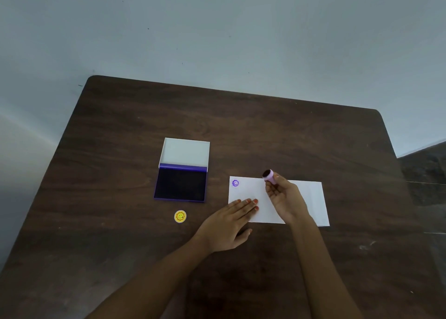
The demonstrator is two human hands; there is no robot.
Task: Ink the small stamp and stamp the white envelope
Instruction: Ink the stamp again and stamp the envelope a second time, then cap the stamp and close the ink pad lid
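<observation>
Right hand point(283, 193) has the small stamp point(269, 177) pinched between thumb and fingers, lifted clear of the envelope point(301, 203) and tilted so its dark inked face points up and to the far left, probably to check the face or the print. The other fingers are loosely curled and hold nothing else.

Left hand point(233, 222) is flat and open, palm down, grasping nothing. Its fingertips point(252, 201) press the envelope's near-left part, with the palm on the table point(313, 137). Looks like a hold-down so the paper doesn't slide or lift with the stamp.

Envelope lies flat, right of centre on the table. A purple round print point(235, 183) sits in its far-left corner, so stamping looks done, or at least one impression is.

Ink pad point(181, 184) is left of the envelope, well apart from it, with its lid point(185, 152) hinged open to the far side. That keeps the pad reachable without crossing the paper. A yellow smiley disc point(180, 216) lies just near of the pad, untouched; can't tell if it's the stamp's cap or a sticker.

Judgement: the task is near complete. Wet ink could smear if the left hand slides toward the print.
</observation>
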